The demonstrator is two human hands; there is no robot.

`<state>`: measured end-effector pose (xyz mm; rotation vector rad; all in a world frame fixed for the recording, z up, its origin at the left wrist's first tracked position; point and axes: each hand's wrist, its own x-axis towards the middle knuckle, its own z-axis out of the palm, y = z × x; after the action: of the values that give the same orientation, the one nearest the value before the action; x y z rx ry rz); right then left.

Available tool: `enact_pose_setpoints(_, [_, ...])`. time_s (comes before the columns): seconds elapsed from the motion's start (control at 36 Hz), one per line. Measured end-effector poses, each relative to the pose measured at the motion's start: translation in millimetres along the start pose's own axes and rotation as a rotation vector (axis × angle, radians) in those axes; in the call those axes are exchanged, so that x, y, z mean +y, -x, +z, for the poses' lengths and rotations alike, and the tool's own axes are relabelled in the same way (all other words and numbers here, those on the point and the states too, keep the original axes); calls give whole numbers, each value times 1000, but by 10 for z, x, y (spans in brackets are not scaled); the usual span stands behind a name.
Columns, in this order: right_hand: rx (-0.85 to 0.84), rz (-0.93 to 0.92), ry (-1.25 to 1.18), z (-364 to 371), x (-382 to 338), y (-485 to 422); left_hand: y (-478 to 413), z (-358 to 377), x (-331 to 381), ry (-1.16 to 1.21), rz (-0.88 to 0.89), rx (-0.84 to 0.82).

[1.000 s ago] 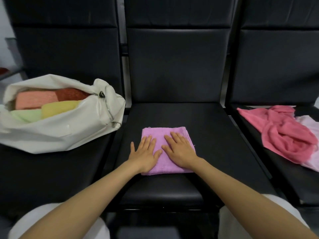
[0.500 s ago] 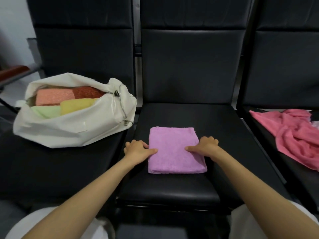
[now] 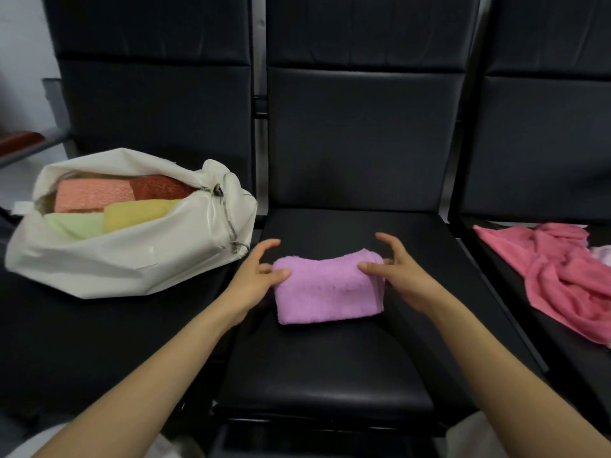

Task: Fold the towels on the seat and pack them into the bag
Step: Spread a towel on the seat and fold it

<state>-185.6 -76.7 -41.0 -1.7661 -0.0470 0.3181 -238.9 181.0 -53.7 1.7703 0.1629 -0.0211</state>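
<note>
Folded lilac towel [image 3: 327,287] on the middle seat [image 3: 330,365], my left hand [image 3: 256,280] and right hand [image 3: 401,276] gripping its ends. Open white bag [image 3: 132,262] beside it holds folded towels [image 3: 94,197]. Crumpled pink towel [image 3: 558,279] lies on the seat to the right.

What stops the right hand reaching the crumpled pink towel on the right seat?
Likely nothing, so yes: the pink towel lies uncovered on the next seat, with nothing lying between. The right hand would first have to release the folded purple towel it grips.
</note>
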Motion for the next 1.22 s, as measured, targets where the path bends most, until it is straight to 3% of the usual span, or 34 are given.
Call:
enact_pose_setpoints(0.11, [-89,-198,75,-46,-101,50,0,-61,50,-95,149,-6])
enact_pose_setpoints(0.22, [-140,-220,175,-71,-114,62,7,-97,49,-130,165,-21])
enact_pose_setpoints(0.44, [69,-366,452,17,-57,106,95,80,16,-614,389,246])
enact_pose_setpoints(0.61, [149,-470,689,26,-19,97,109,42,8,-813,430,279])
enact_pose_setpoints(0.72, [148,-430,744,38,2,61,81,-48,-9,-910,486,248])
enact_pose_setpoints(0.86, [7,-341,555,22,6,57,52,-132,19,-694,396,5])
enact_pose_setpoints(1.0, [-47,-239,238,60,-4,103,86,-110,84,-264,215,16])
enact_pose_setpoints(1.22, [-60,271,57,340,-124,148,18,-209,62,198,-323,-146])
